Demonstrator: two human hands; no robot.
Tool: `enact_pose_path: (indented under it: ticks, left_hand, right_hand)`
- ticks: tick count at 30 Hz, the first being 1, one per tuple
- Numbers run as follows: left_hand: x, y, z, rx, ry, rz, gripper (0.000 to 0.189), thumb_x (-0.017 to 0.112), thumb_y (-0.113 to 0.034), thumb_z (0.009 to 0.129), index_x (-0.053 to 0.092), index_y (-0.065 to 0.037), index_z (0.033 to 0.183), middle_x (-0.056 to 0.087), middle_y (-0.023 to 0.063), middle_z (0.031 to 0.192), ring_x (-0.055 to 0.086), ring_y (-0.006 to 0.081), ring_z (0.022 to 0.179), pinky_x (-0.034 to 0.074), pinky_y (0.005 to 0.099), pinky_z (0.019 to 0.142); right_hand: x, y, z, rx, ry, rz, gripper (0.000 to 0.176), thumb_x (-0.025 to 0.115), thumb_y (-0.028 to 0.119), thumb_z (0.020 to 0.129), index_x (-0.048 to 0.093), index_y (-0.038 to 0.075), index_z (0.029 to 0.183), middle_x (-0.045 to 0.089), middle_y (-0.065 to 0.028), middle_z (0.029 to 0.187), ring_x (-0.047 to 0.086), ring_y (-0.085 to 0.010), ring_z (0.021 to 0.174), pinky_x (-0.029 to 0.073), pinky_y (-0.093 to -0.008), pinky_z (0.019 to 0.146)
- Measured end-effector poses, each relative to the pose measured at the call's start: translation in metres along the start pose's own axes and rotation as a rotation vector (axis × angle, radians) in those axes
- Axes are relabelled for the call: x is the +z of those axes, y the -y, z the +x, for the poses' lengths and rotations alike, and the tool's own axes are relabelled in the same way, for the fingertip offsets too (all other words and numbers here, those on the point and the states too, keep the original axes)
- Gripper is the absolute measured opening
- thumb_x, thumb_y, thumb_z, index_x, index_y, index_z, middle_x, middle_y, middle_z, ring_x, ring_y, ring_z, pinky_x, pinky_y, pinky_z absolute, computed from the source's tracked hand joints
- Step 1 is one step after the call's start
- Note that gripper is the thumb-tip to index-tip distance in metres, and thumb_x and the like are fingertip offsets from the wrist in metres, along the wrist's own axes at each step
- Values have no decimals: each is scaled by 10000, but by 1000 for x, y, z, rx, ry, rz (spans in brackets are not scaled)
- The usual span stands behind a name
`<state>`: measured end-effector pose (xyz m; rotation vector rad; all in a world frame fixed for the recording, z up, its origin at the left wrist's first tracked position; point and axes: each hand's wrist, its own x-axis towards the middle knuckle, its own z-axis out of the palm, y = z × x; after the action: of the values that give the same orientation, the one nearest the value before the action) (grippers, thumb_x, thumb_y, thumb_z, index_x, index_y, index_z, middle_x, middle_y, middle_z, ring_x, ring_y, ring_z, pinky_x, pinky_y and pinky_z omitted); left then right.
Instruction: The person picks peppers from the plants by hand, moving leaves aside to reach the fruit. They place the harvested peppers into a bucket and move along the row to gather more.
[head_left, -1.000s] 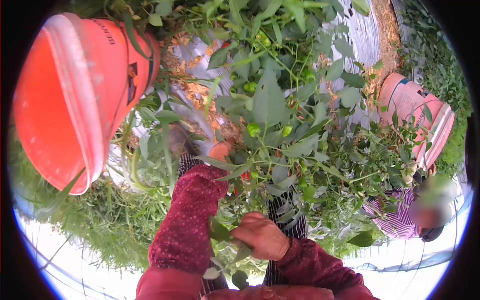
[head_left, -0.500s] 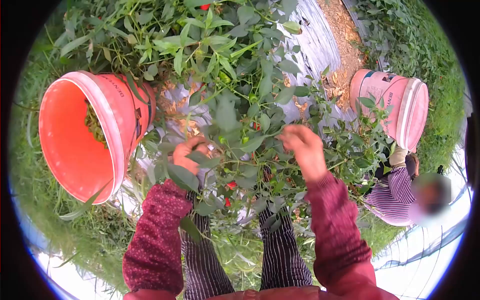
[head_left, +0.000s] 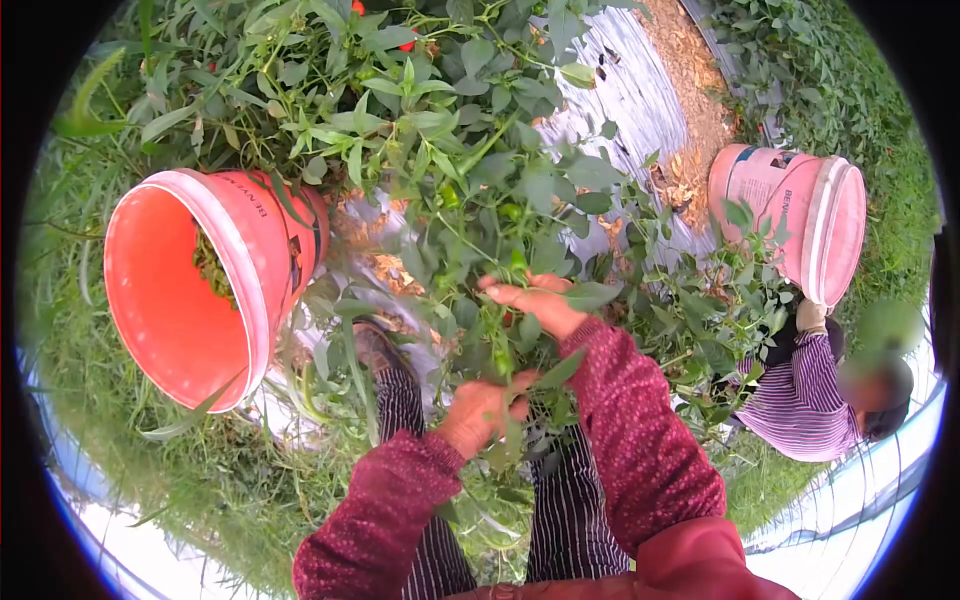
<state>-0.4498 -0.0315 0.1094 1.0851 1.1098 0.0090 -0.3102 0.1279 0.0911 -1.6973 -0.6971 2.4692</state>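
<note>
A: Where's the pepper?
B: Green pepper (head_left: 502,360) on the pepper plant (head_left: 545,190), between your hands. Right hand (head_left: 540,302) just beyond it, fingers extended into leaves; left hand (head_left: 478,415) nearer you, fingers curled. Can't tell if either grips anything.
A: Handling?
B: Probably light, firm, slick-skinned; branches likely brittle. Pinch the stalk, brace the branch.
A: Nearby?
B: Red bucket (head_left: 170,290) at your left, green contents. Pink bucket (head_left: 755,195) right, beside a co-worker (head_left: 800,405).

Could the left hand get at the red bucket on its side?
Probably, with a sideways reach: the red bucket looks uncovered, with just a long blade crossing its rim. The left hand is among leaves, though, so it may need to clear those.
</note>
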Motion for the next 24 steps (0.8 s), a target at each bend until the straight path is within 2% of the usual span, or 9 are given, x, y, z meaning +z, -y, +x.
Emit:
enact_pose_path:
  ticks: [4,5,10,12,16,17,20,22,24]
  left_hand:
    - [24,24,-25,19,95,-643,433,368,-343,961,485,-9,1210,599,140,1130,447,157,623,374,273,509]
    - [12,-2,-38,-175,115,-987,440,364,-353,964,473,-10,1216,592,128,1133,448,156,632,376,281,511]
    - [4,0,-66,309,-151,369,517,648,-173,786,459,-32,1246,640,122,962,619,237,714,506,325,618]
    - [0,0,-77,105,-118,338,437,668,-91,716,525,-37,1125,635,147,959,645,283,844,528,339,697]
    - [-55,-1,-65,-195,-390,55,160,634,-47,775,626,-10,930,620,51,777,599,174,686,496,309,618]
    - [-73,-10,-62,-177,-483,-432,196,622,-43,768,623,-6,961,647,51,839,601,149,740,496,299,675]
    - [-133,-30,-33,-55,-470,-196,217,535,24,745,595,-4,952,626,24,884,568,95,705,489,249,610]
    - [-156,-60,-3,44,-447,-124,241,536,22,733,604,-18,961,650,58,916,596,142,698,501,266,634]
    - [-162,-73,30,425,-411,411,236,573,-5,714,612,-42,944,630,89,905,614,231,711,513,317,659]
  right_hand:
    - [3,-43,-43,46,-62,15,357,702,254,820,639,74,1123,658,-32,1052,579,-117,994,412,-303,935]
    - [7,-54,-58,-29,-98,177,322,696,203,825,641,73,1115,656,-33,1059,575,-118,1007,414,-306,941]
    - [19,-112,-93,-218,-289,714,349,673,62,829,580,81,1164,626,-56,1129,567,-175,1067,411,-335,972]
    - [25,-118,-98,-218,-391,791,387,699,97,812,547,81,1168,625,-69,1127,574,-193,1052,425,-328,928]
    - [32,-116,-84,-73,-497,867,380,729,192,791,566,79,1115,640,-66,1068,581,-178,978,425,-302,819]
    - [32,-111,-80,-77,-493,900,338,727,199,795,585,80,1078,641,-57,1051,581,-169,959,428,-305,816]
    - [42,-105,-72,-185,-441,1025,260,711,228,817,626,80,1012,644,-33,984,576,-127,854,437,-275,723]
    - [45,-105,-69,-218,-440,897,378,612,353,874,557,25,1055,565,-57,1088,514,-179,1020,396,-336,897]
    - [49,-99,-67,-198,-495,812,369,623,358,871,556,38,1041,565,-34,1056,527,-172,978,414,-330,875]
